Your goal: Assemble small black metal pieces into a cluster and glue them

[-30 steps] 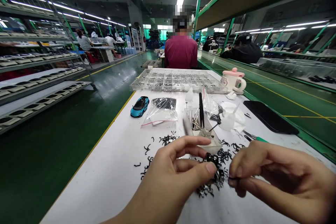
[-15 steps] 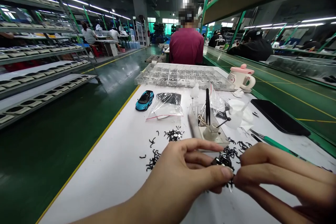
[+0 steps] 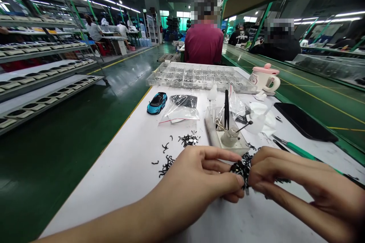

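Work looks midway: small black part sits pinched between thumb and fingers of your left hand, above the desk, near side of the clear box. Can't tell what's finished on it; loose black pieces lie scattered, so plenty seems left. Your right hand angles in from the right, fingertips bunched beside the part; can't see whether they grip anything.

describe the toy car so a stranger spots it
On the white table, find the wide clear compartment box at the far end. In front of its left end, beside a plastic bag, sits the toy car, set apart by its bright blue body.
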Motion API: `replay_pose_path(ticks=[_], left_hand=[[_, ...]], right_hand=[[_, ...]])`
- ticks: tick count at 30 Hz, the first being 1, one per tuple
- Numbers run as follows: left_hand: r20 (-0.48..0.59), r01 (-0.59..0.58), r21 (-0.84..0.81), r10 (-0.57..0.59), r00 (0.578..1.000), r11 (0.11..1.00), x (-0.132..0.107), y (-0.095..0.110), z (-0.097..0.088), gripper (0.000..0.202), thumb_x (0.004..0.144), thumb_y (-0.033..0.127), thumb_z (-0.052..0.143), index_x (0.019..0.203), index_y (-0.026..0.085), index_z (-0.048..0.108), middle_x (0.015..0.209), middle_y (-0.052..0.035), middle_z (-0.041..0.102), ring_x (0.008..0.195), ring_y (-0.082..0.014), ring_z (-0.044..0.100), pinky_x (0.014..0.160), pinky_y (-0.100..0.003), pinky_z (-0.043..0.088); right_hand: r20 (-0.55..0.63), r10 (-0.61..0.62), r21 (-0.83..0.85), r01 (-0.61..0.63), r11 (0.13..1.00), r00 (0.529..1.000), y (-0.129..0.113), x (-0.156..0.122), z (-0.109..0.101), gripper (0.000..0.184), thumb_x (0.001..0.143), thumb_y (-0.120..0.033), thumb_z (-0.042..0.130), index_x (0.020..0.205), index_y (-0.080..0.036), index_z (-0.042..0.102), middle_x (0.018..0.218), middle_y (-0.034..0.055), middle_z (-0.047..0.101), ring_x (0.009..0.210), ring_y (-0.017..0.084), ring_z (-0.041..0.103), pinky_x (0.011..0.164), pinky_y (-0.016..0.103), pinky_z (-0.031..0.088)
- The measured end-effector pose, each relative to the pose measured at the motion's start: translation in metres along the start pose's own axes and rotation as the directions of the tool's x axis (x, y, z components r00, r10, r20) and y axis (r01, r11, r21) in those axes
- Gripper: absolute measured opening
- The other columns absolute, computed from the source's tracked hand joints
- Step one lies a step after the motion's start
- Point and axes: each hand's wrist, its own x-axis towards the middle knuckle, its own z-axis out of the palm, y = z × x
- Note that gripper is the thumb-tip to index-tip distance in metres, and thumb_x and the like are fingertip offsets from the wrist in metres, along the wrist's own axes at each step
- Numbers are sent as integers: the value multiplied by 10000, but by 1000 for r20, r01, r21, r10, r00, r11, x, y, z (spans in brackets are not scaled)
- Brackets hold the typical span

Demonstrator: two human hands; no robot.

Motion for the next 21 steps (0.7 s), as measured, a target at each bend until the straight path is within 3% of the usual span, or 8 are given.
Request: replay_pose_path(ticks=[5,10,16,21], left_hand=[[-18,-29,178,33,999,984,1,-2,-4,350,750,296,743,1081,245,641,731,27,696,705,-117,597,659,-207,430],[9,-15,101,14,1000,995,3,-2,-4,344,745,253,751,1069,212,644,697,25,668,660,-107,615,682,-214,488],[44,73,-52,-71,997,996,6,-4,-5,446,664,312,849,1035,166,650,702,11,677,607,-111,659,650,-217,556],[52,132,-46,-130,990,990,6,0,-6,419,689,309,834,1054,191,667,734,-13,712,625,-106,673,678,-207,558]], right_hand=[[4,-33,-8,33,999,999,0,0,4,90,986,-236,470,918,-271,518,885,-10,558,782,128,572,687,238,459],[-8,32,27,-31,999,999,-2,0,5,123,989,-272,466,894,-275,545,861,-10,562,755,140,551,667,260,441],[-46,168,191,-156,969,985,-6,3,5,158,956,-357,531,830,-306,611,815,-30,569,732,138,534,623,235,423],[30,292,301,-287,909,956,-8,6,1,187,926,-418,571,812,-300,659,768,-27,544,646,116,491,583,192,432]])
